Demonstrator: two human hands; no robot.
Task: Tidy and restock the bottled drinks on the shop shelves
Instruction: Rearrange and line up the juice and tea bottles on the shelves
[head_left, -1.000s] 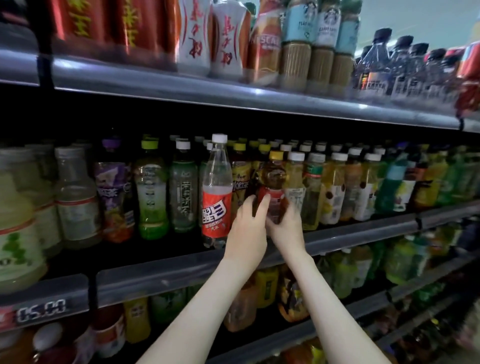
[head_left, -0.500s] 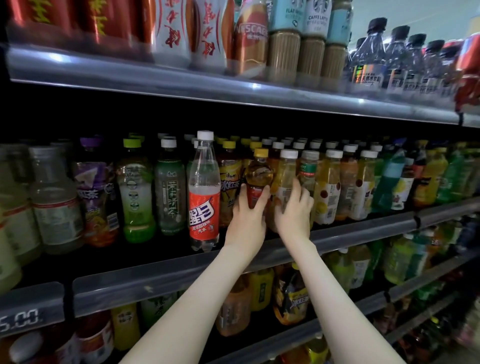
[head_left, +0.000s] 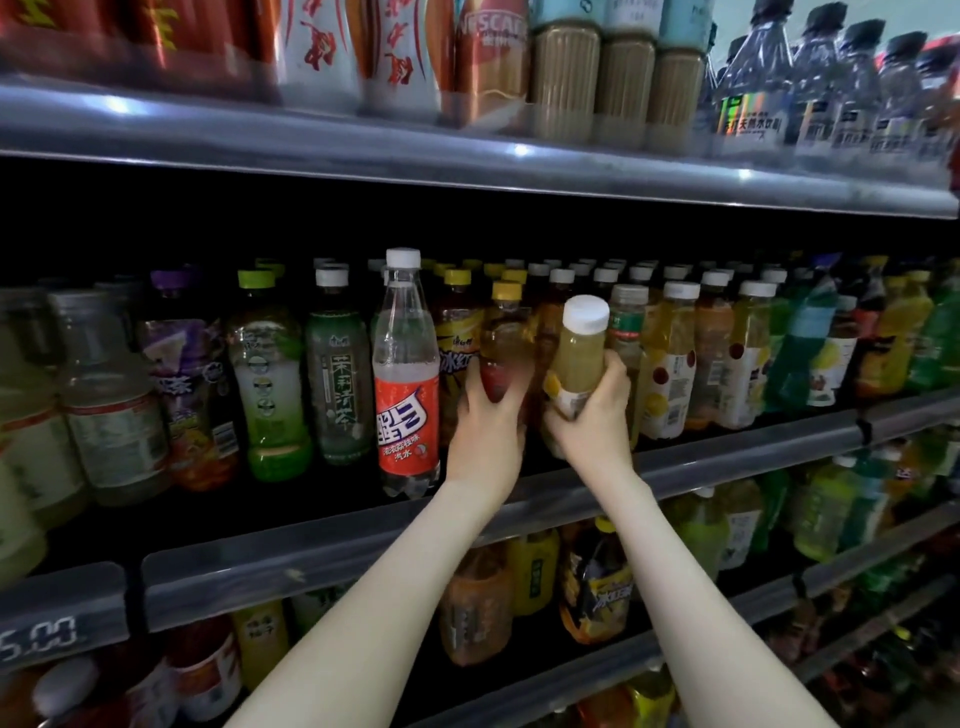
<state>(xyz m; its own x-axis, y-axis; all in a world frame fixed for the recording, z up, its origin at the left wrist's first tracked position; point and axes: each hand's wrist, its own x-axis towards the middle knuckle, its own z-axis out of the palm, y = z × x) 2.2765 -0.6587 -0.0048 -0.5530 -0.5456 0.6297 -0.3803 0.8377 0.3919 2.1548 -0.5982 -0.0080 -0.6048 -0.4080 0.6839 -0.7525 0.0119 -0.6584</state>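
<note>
While my right hand (head_left: 589, 415) curled round the label of the white-capped bottle (head_left: 579, 358), tilted just off the middle shelf (head_left: 727, 457), my left hand (head_left: 488, 415) wrapped the yellow-capped bottle (head_left: 506, 332) standing beside it; both seemed full, smooth and weighty; best gripped mid-body.

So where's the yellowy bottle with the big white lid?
The white-lidded bottle is tilted in the right hand, centre of the head view, in front of the middle shelf, just right of the yellow-capped bottle the left hand grips.
</note>
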